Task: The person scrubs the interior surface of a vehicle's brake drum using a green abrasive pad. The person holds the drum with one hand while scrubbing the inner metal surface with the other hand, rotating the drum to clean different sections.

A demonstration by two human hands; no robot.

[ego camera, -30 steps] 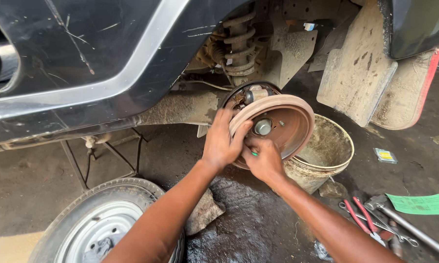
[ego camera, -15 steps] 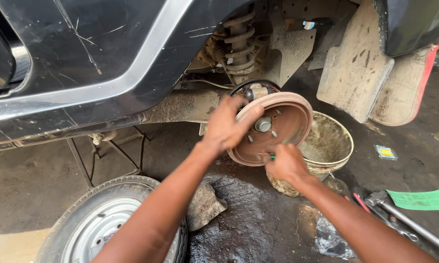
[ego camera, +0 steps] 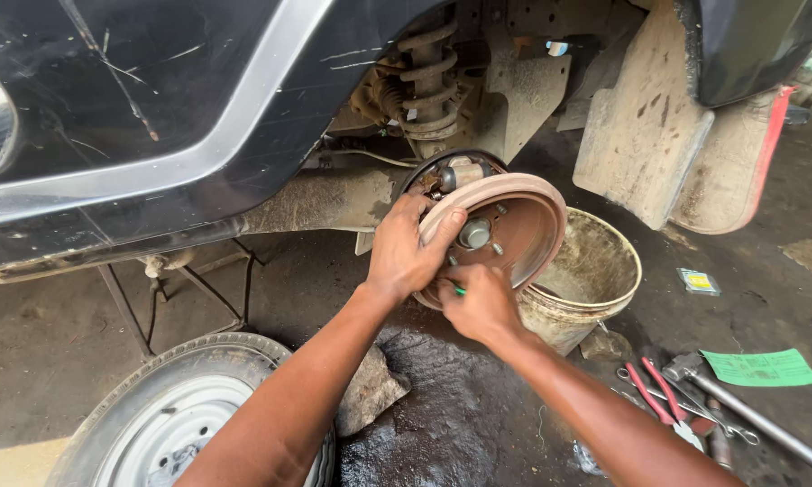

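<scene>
A rust-brown brake drum (ego camera: 525,225) sits on the car's rear hub, with a grey centre nut (ego camera: 474,233) showing in its middle. My left hand (ego camera: 404,254) grips the drum's left rim, thumb on the face and fingers curled over the edge. My right hand (ego camera: 481,303) is closed at the drum's lower left edge, just below the left hand. A small green-tipped tool (ego camera: 460,290) sticks out of its fist towards the drum. What lies behind the drum is mostly hidden.
A dirty bucket (ego camera: 604,236) stands right behind the drum. A loose wheel (ego camera: 176,410) and a rock (ego camera: 370,388) lie at the lower left. Red-handled pliers (ego camera: 656,390), a hammer (ego camera: 744,410) and a green paper (ego camera: 759,367) lie on the wet floor (ego camera: 442,433) at right. A mud flap (ego camera: 640,126) hangs above.
My right hand dropped away below the drum half a second ago and has come back up to its lower edge. The left hand stayed on the rim.
</scene>
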